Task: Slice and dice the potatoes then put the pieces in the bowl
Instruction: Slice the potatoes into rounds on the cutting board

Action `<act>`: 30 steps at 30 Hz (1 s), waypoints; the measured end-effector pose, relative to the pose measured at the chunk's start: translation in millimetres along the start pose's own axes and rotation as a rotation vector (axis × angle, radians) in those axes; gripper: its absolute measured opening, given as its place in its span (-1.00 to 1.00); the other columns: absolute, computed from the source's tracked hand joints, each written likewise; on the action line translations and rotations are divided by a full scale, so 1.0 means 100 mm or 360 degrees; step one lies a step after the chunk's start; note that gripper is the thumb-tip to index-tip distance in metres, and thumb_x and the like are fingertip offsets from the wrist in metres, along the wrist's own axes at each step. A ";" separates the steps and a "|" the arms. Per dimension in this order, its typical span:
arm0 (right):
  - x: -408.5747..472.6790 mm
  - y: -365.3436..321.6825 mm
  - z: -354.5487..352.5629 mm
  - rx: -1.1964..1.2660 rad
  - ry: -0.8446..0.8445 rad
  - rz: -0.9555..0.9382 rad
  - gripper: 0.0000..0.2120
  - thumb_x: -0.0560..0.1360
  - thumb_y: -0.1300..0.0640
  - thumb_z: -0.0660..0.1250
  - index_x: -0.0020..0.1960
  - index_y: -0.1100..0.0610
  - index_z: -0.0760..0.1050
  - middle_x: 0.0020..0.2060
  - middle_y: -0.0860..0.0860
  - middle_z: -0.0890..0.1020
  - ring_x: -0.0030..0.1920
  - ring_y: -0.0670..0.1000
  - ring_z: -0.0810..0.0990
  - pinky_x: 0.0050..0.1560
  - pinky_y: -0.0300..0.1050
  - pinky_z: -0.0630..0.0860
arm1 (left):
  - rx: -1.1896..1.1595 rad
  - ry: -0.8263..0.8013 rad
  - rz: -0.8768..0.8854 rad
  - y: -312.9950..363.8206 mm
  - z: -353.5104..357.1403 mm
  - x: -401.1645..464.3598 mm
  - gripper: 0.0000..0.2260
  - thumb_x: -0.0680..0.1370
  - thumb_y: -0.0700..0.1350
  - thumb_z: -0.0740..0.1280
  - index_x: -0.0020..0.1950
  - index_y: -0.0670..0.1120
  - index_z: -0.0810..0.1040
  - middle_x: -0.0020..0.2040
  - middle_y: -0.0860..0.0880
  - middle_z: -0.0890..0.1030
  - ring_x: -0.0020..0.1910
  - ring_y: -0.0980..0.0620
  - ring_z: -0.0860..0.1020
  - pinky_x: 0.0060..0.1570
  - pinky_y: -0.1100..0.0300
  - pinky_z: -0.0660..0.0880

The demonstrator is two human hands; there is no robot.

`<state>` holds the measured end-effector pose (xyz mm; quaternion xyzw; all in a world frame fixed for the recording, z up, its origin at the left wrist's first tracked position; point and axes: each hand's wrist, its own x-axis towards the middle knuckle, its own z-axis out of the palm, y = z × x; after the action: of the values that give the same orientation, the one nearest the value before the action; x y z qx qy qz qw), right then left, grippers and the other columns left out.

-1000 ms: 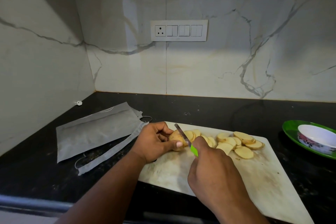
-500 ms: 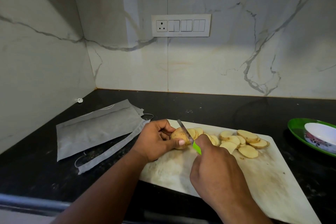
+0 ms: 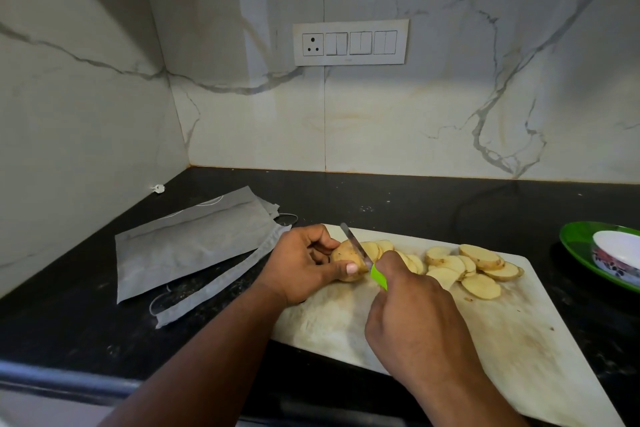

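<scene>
On the white cutting board (image 3: 519, 340) my left hand (image 3: 301, 263) grips the uncut end of a potato (image 3: 346, 255), thumb against its near side. My right hand (image 3: 415, 319) holds a knife (image 3: 360, 251) by its green handle, and the blade is cutting down into the potato just right of my left fingers. Several round potato slices (image 3: 474, 267) lie in a loose row to the right of the blade. A white bowl (image 3: 616, 251) with a flowered outside stands on a green plate (image 3: 581, 246) at the right edge.
A grey cloth bag (image 3: 194, 243) with a strap lies flat on the black counter (image 3: 415, 198) left of the board. The marble walls meet in a corner at the back left. A switch panel (image 3: 349, 42) is mounted on the back wall.
The knife has kept sawing down through the potato beside my left fingers. The view has shifted slightly, so board and bowl sit a little further right.
</scene>
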<state>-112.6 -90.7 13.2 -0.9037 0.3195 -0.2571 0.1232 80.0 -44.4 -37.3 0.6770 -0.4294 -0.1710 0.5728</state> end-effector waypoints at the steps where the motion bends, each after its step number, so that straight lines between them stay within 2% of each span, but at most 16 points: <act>1: 0.00 0.00 0.00 0.0003 -0.0003 -0.0001 -0.64 0.60 0.03 0.21 0.36 -0.13 0.26 -0.18 -0.15 0.47 -0.17 -0.10 0.50 -0.26 -0.33 0.38 | 0.0006 0.0003 0.0002 0.00 0.00 0.00 -0.59 0.27 0.01 0.65 -0.05 -0.18 0.63 -0.11 -0.16 0.75 -0.06 -0.29 0.72 0.01 -0.29 0.65; 6: -0.05 0.03 -0.02 -0.0010 -0.0014 -0.0018 -0.67 0.60 0.04 0.19 0.34 -0.15 0.27 -0.27 -0.16 0.43 -0.28 -0.12 0.44 -0.39 -0.34 0.27 | 0.0041 0.0004 -0.0006 -0.01 0.01 0.02 -0.68 0.33 -0.08 0.68 -0.07 -0.15 0.63 -0.12 -0.13 0.75 -0.09 -0.25 0.73 0.00 -0.24 0.67; 9: -0.13 0.06 -0.03 -0.0008 -0.0026 -0.0004 -0.71 0.58 0.05 0.19 0.27 -0.17 0.29 -0.29 -0.14 0.48 -0.26 -0.12 0.51 -0.34 -0.31 0.33 | 0.0053 -0.0029 -0.0016 -0.01 0.02 0.02 -0.74 0.36 -0.15 0.67 -0.10 -0.10 0.63 -0.10 -0.11 0.76 -0.09 -0.18 0.74 0.01 -0.20 0.68; 12: -0.11 0.05 -0.01 0.0027 0.0003 0.0038 -0.71 0.57 0.07 0.19 0.25 -0.16 0.32 -0.29 -0.15 0.51 -0.27 -0.14 0.51 -0.33 -0.30 0.37 | 0.0074 -0.0010 -0.0024 -0.01 0.01 0.03 -0.76 0.38 -0.16 0.67 -0.11 -0.09 0.63 -0.12 -0.15 0.75 -0.09 -0.21 0.73 0.00 -0.22 0.68; 16: 0.12 -0.03 0.10 0.0055 -0.0031 0.0051 -0.71 0.54 0.10 0.24 0.24 -0.08 0.41 -0.23 -0.14 0.51 -0.24 -0.09 0.50 -0.36 -0.27 0.36 | 0.0087 -0.0005 0.0019 -0.05 0.00 0.03 -0.77 0.36 -0.09 0.69 -0.18 0.03 0.65 -0.18 -0.17 0.72 -0.21 -0.17 0.69 -0.07 -0.25 0.66; 18: 0.19 -0.06 0.13 0.0054 -0.0052 0.0028 -0.74 0.53 0.10 0.26 0.22 -0.05 0.43 -0.27 -0.13 0.46 -0.26 -0.07 0.46 -0.39 -0.29 0.30 | 0.0057 -0.0018 0.0039 -0.05 0.02 0.02 -0.78 0.37 -0.07 0.68 -0.19 0.08 0.66 -0.19 -0.12 0.73 -0.16 -0.25 0.71 -0.06 -0.26 0.67; 20: 0.17 -0.04 0.13 0.0059 -0.0063 0.0021 -0.73 0.54 0.11 0.25 0.22 -0.06 0.43 -0.26 -0.13 0.48 -0.27 -0.08 0.46 -0.40 -0.32 0.29 | 0.0089 -0.0014 0.0047 -0.07 0.03 0.02 -0.78 0.37 -0.04 0.67 -0.17 0.05 0.65 -0.19 -0.11 0.73 -0.14 -0.26 0.71 -0.06 -0.21 0.68; 22: 0.05 0.01 0.11 0.0069 -0.0076 0.0021 -0.69 0.53 0.12 0.24 0.25 -0.10 0.41 -0.20 -0.14 0.54 -0.23 -0.10 0.49 -0.34 -0.30 0.37 | 0.0101 0.0011 0.0049 -0.08 0.03 0.03 -0.77 0.39 -0.07 0.67 -0.17 0.00 0.63 -0.20 -0.08 0.74 -0.17 -0.18 0.72 -0.07 -0.13 0.70; 25: -0.16 0.04 0.09 0.0083 -0.0117 0.0026 -0.69 0.52 0.12 0.21 0.23 -0.12 0.38 -0.27 -0.14 0.45 -0.25 -0.08 0.42 -0.30 -0.25 0.32 | 0.0130 0.0003 0.0075 -0.09 0.03 0.04 -0.73 0.34 0.02 0.67 -0.16 -0.01 0.62 -0.16 -0.08 0.74 -0.18 -0.19 0.72 -0.08 -0.15 0.70; 28: -0.10 0.02 0.12 0.0054 -0.0127 0.0039 -0.69 0.51 0.14 0.22 0.22 -0.08 0.40 -0.24 -0.11 0.44 -0.23 -0.03 0.40 -0.33 -0.23 0.27 | 0.0121 0.0017 0.0079 -0.04 0.04 0.01 -0.76 0.40 -0.14 0.66 -0.15 -0.11 0.60 -0.31 0.01 0.66 -0.37 0.09 0.59 -0.29 0.10 0.62; 30: -0.02 -0.05 0.16 0.0050 -0.0141 0.0036 -0.65 0.50 0.15 0.23 0.26 -0.06 0.40 -0.18 -0.07 0.50 -0.20 -0.01 0.40 -0.28 -0.20 0.29 | 0.0116 0.0001 0.0078 -0.02 0.04 -0.01 -0.77 0.43 -0.21 0.63 -0.12 -0.20 0.60 -0.34 0.04 0.64 -0.40 0.17 0.54 -0.33 0.25 0.53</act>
<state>-102.8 -84.8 1.3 -0.9084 0.3200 -0.2205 0.1542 77.8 -46.4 -40.8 0.6867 -0.4516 -0.1408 0.5520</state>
